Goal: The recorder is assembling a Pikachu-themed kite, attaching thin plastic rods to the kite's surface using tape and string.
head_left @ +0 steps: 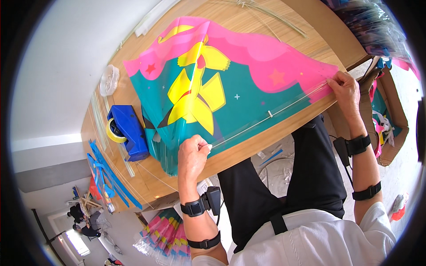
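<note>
A thin plastic sheet (237,106), printed pink and teal with yellow bow shapes, lies across the wooden table, its left part folded and wrinkled. Along the near edge runs a thin white rod (244,128) under a clear strip, with a small white fitting (270,114) midway. My left hand (191,156) is closed in a pinch at the sheet's near edge, by the rod's left end. At the right corner, my right hand (348,95) pinches the pink edge between thumb and fingers, near the rod's other end. Both wrists wear black straps.
Left of the sheet stand a blue tape dispenser (128,133) and a clear round dish (109,80). Blue strips (111,170) lie at the table's left end. Thin rods (277,17) rest at the back. A cardboard box (395,146) is at the right; bundled printed pieces (166,235) sit below the table.
</note>
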A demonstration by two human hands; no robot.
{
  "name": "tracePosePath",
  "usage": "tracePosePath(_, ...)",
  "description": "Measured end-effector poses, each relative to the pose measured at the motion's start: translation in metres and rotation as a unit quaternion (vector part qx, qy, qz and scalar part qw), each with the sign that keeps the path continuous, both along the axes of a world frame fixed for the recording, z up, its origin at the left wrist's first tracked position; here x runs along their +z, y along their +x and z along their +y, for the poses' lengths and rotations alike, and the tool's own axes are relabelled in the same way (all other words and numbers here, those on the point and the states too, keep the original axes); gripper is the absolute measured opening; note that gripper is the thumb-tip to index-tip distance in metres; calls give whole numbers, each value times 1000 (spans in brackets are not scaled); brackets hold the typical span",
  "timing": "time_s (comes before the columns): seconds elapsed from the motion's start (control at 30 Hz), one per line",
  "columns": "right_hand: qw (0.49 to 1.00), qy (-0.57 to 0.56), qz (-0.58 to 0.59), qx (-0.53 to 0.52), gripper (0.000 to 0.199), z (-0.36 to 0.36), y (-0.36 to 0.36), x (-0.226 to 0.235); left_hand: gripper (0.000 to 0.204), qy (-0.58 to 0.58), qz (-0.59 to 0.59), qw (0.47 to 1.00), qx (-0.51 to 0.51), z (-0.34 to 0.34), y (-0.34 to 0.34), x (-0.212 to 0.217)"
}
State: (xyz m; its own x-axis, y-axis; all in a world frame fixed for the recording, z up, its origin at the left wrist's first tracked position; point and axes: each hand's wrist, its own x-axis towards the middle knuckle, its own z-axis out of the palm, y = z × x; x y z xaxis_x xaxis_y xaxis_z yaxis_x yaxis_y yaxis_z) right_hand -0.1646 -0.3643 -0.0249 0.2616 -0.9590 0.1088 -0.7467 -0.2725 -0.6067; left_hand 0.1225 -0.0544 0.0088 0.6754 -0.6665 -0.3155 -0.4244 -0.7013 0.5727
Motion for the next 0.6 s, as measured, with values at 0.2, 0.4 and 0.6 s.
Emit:
tracePosePath(0.2,1000,-6,1,3,26,1,1,2,13,3,-10,1000,-9,1,-2,-2)
tracePosePath(0.4,1000,-4,0,3,27,0,1,1,13,-7,-18,1000,-12,1,-3,0)
tracePosePath(0.6,1000,-6,5,4,26,0,0,2,17,-9,-55,998,-21,0,-6,0)
